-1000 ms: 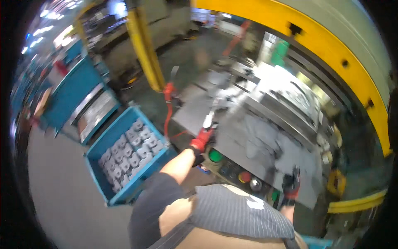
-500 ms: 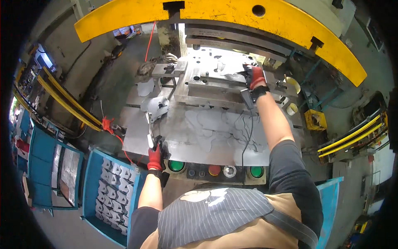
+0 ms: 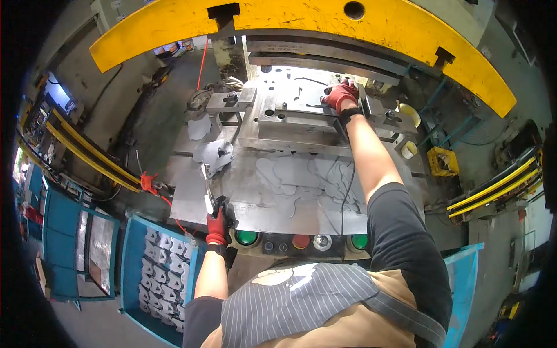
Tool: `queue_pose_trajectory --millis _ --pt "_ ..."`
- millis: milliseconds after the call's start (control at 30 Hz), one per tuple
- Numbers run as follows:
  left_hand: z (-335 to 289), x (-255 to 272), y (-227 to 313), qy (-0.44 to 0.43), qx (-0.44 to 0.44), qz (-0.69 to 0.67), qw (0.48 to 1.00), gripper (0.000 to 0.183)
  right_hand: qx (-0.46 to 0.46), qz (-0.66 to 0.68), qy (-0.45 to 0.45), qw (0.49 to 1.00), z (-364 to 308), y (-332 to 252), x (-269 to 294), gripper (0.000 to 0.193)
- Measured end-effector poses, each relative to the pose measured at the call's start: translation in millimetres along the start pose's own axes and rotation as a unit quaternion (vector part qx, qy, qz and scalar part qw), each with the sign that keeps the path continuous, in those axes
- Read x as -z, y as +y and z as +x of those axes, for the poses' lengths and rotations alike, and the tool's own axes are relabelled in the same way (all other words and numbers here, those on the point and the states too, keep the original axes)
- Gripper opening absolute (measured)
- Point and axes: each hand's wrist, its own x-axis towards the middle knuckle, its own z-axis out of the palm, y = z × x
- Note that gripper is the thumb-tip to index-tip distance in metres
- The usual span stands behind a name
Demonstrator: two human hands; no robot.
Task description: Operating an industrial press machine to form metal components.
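A: State the position of the curved grey sheet-metal part.

B: It is over the left side of the flat grey metal worktable, left of the bright rectangular steel die block. Whether it rests on the table or is raised is not clear.

A: Which of the 2 hands is nearer?

B: The left hand, in a red glove with dark fingers. The part lies straight ahead of it, away from the body.

A: Specify the left grip and its axis.

B: The fingers close around the near end of a slim silver-and-white hand tool. Its long axis runs forward from the glove, leaning slightly left. The far end meets the part's near edge in this view; whether it clamps the part, I cannot tell.

A: And the right hand?

B: Its red-and-black glove is at the right end of the die block's top, well apart from the part. The fingertips are obscured; I cannot tell whether they grip anything.

A: What occupies the space between?

B: A loose spread of flat grey sheet-metal blanks lies on the worktable, right of the tool and nearer the body than the die block.
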Motion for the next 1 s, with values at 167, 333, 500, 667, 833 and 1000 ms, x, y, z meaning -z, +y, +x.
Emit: queue_pose_trajectory --millis 167,333,500,667,833,1000 --pt "0 -7 2 -0.016 0.013 -0.089 0.996 0.028 0.001 0.089 0.074 0.993 1 6 -12 0.067" --pt "2 -5 2 -0.057 0.058 -0.116 0.990 0.028 0.073 0.038 0.027 0.996 0 11 -22 0.056" --pt "11 14 -22 -0.007 0.034 -0.094 0.995 0.034 0.243 0.197 0.250 0.916 -19 66 -66 0.049" --pt "-39 53 -21 0.186 0.018 -0.010 0.982 0.046 0.018 0.896 -0.043 0.442 -204 212 -119 0.042" --pt "-81 93 -64 0.139 0.153 -0.059 0.977 0.045 -0.260 0.719 0.166 0.622 -356 310 -350 0.038" --pt "-86 77 -47 -0.211 -0.081 0.339 0.913 0.039 -0.153 0.715 -0.015 0.682 -384 239 -356 0.030"
